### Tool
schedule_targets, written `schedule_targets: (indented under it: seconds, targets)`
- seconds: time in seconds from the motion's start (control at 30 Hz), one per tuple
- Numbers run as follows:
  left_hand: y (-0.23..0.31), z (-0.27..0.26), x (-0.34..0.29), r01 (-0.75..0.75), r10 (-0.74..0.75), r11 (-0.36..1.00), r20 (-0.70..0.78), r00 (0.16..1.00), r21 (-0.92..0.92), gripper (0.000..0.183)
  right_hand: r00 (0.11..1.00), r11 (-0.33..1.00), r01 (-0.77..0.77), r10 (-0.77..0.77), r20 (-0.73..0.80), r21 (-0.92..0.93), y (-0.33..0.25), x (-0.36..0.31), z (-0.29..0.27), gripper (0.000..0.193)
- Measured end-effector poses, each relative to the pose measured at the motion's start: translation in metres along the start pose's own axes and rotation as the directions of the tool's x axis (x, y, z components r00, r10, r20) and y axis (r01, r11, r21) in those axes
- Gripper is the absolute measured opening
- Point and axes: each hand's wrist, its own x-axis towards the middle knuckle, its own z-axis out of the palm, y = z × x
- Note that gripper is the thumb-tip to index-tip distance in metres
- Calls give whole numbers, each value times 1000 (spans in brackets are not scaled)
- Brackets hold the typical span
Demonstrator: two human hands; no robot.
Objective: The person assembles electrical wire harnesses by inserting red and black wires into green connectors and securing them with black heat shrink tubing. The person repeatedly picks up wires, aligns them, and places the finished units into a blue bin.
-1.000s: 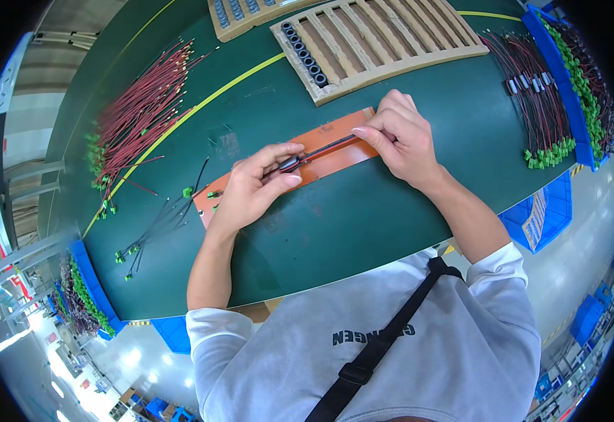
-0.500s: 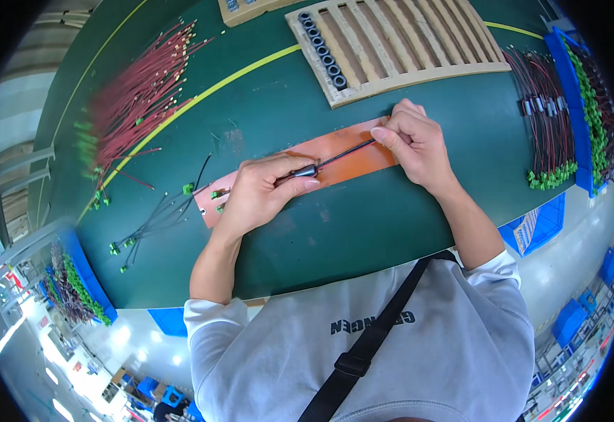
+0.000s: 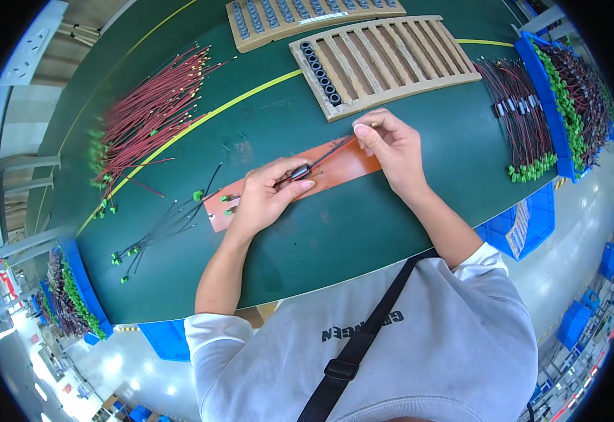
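My left hand (image 3: 268,197) pinches a small dark ring-shaped core (image 3: 300,171) over an orange mat (image 3: 342,165) on the green table (image 3: 363,225). A thin black wire (image 3: 328,153) runs through the core up to my right hand (image 3: 388,144), which grips the wire's far end between thumb and fingers. Both hands rest just above the mat, the wire stretched taut between them.
A wooden slatted tray (image 3: 391,60) holds a row of dark cores at its left end. Red wires with green ends (image 3: 145,119) lie at the left, loose black wires (image 3: 159,228) nearer, dark red wires (image 3: 525,119) at the right, blue bins (image 3: 574,91) beyond.
My right hand has drawn the wire a little further up and right, away from the core. My left hand stays on the core.
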Motion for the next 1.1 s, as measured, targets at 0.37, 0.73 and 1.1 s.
schedule_targets:
  seconds: [0.37, 0.73, 1.1]
  targets:
    - [-4, 0, -5, -38, 40, 996, 33, 999, -76, 35, 997, 985, -52, 43, 57, 164, 6, -2, 32, 28]
    - [0, 7, -6, -191, 205, 940, -20, 979, 282, 35, 977, 968, -188, 166, 134, 167, 12, -3, 30, 37]
    - [-12, 10, -10, -243, 270, 907, -33, 962, 344, 34, 952, 928, -287, 247, 182, 239, 11, 0, 28, 41]
